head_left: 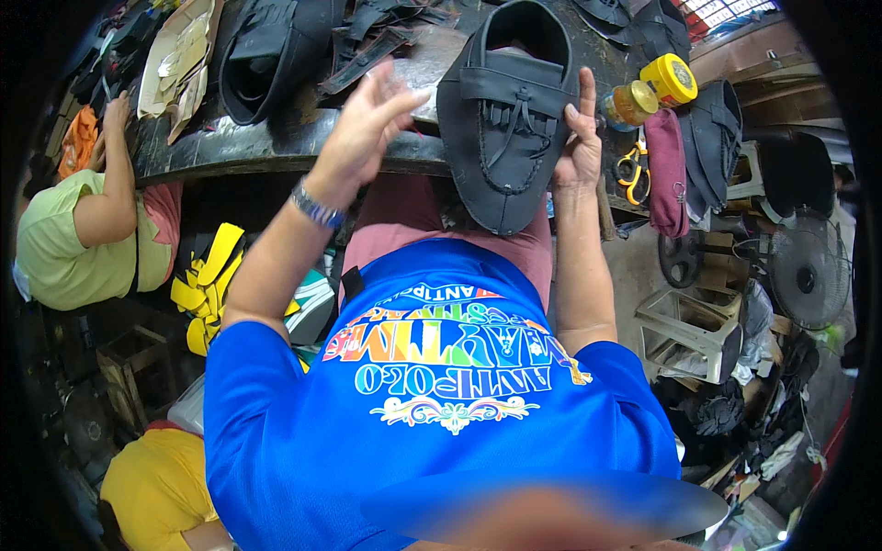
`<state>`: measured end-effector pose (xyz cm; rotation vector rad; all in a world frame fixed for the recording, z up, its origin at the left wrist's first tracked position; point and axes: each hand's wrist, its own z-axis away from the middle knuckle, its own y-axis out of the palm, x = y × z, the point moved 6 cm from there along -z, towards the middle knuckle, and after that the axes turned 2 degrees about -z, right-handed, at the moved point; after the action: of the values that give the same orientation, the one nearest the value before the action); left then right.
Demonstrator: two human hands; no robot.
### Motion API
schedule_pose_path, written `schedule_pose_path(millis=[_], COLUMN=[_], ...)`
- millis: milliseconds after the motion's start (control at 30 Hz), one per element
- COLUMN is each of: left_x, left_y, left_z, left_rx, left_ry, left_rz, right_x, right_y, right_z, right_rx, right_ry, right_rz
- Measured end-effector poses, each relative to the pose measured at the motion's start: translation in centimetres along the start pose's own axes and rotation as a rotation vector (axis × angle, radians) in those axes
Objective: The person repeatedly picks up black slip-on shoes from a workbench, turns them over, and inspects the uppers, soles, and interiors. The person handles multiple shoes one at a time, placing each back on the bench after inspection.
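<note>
fingers of the right hand [579,138] press against the right edge of a black moccasin upper [503,129], the index finger raised straight up alongside it and the thumb side tucked behind the leather, so this hand grips the shoe. the moccasin upper stands toe-down between the two hands, its open collar at the far end and its laced, fringed vamp facing the wearer, its toe over the near edge of the dark workbench [248,147]. the left hand [367,119] hovers just left of the shoe with fingers spread and loose, holding nothing; whether its fingertips touch the leather cannot be told. a beaded bracelet [317,209] circles the left wrist.

just right of the right hand stands a jar with a yellow lid [654,92], and near it lie orange-handled scissors [632,172] beside a maroon pouch [667,170]. far on the bench, black leather pieces [276,55] are heaped, with pale cardboard patterns [184,55] to their left. at the far left, another person in a light green shirt [73,239] reaches a hand onto the bench. yellow cut pieces [207,285] sit below the bench on the left, and a fan [808,271] stands at the right.
</note>
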<state>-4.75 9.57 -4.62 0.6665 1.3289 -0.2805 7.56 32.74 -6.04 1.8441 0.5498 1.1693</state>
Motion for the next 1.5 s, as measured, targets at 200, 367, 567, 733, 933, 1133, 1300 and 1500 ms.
schedule_pose_path(millis=[200, 367, 567, 733, 933, 1133, 1300, 1500], left_x=[5.0, 5.1, 7.8, 9.4, 10.3, 10.1, 10.0, 11.1], left_y=[2.9, 1.9, 1.2, 1.7, 2.2, 2.1, 1.7, 1.8], left_z=[2.4, 1.4, 3.5, 4.4, 4.5, 4.7, 5.2, 5.1], left_rx=[0.177, 0.111, 0.236, 0.357, 0.361, 0.322, 0.310, 0.346], left_ry=[-0.440, -0.365, -0.294, -0.293, -0.361, -0.382, -0.384, -0.332], left_rz=[0.801, 0.692, 0.858, 0.979, 1.000, 1.004, 0.957, 0.982], right_x=[-2.7, -1.3, -1.3, -2.6, -3.1, -3.8, -3.7, -4.5], right_y=[0.5, 1.9, 2.4, 1.7, 1.3, 1.3, 1.7, 2.1], right_z=[0.9, 2.3, 4.7, 5.7, 6.6, 6.7, 6.6, 6.4], right_rx=[-0.047, -0.148, -0.102, -0.115, -0.135, -0.155, -0.109, -0.047], right_ry=[0.132, 0.014, 0.065, 0.190, 0.193, 0.222, 0.234, 0.239], right_rz=[0.016, 0.377, 0.271, 0.131, -0.014, -0.033, 0.059, -0.101])
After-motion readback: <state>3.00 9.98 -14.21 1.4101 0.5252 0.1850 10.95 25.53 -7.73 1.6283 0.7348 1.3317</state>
